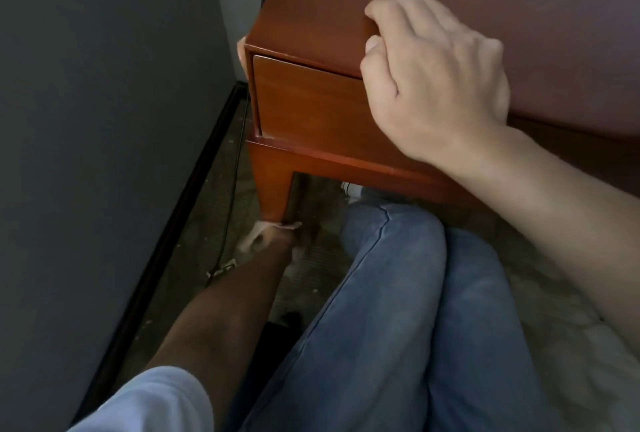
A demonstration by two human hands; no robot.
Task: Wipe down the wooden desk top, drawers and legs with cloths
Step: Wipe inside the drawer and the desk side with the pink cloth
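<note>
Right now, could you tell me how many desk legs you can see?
1: the desk leg below the drawer, at the near left corner; other legs may be hidden.

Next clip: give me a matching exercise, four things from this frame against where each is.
Things:
1. right hand
2. left hand
3. drawer
4. cable

Places:
A. along the floor by the wall
B. at the foot of the desk leg
C. on the desk top's front edge
D. under the desk top, closed

Pairs: 1-C, 2-B, 3-D, 4-A
</note>
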